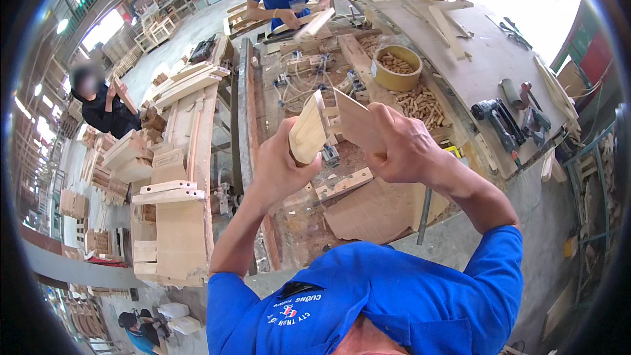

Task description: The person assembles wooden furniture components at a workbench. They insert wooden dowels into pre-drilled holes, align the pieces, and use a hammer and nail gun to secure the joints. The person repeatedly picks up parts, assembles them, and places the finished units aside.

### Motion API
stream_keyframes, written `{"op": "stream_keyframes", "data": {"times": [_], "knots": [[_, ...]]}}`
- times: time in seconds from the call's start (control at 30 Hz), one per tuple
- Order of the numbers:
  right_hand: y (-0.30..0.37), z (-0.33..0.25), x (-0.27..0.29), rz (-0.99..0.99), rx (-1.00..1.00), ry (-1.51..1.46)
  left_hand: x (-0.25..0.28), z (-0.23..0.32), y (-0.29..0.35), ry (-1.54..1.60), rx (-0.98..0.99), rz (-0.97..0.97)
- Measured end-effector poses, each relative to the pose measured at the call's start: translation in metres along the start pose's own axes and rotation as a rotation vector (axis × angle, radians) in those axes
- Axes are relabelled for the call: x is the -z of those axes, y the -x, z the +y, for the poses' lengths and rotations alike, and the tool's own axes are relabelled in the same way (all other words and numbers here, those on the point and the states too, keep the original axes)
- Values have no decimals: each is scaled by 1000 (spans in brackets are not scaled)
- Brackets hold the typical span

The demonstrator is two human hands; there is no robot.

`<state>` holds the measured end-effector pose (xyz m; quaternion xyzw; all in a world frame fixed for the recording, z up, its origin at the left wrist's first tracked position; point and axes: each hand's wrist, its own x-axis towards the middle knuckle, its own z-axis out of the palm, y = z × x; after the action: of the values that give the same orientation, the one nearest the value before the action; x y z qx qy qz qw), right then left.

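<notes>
My left hand (277,165) is closed round a pale wooden piece (307,133) with a slanted, rounded face. In my right hand (409,148) is a flat, smooth wooden board (358,121), its far end angled toward the left piece. Short pale wooden bits (332,119) show in the gap between the two; I cannot tell whether they join them. Both pieces are held above the workbench (289,223). Beneath and beyond them lie small metal clamps with thin clear hoses (305,75).
Beyond my right hand stands a round yellow tub (396,69) of wooden dowels beside a heap of loose dowels (420,108). A nail gun (499,121) lies on the right-hand table. Cut wood pieces (169,192) cover the left bench. Co-workers handle wood opposite and at left.
</notes>
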<state>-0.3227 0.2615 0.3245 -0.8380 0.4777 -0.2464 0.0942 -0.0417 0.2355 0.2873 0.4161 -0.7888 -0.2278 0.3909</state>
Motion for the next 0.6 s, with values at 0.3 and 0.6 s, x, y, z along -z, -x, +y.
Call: {"op": "stream_keyframes", "data": {"times": [0.3,0.6], "knots": [[8,-9,19,-90,-115,98,8,16,-11,-154,-45,-106],[14,5,9,-217,-185,31,1,4,-18,-212,-23,-260]]}}
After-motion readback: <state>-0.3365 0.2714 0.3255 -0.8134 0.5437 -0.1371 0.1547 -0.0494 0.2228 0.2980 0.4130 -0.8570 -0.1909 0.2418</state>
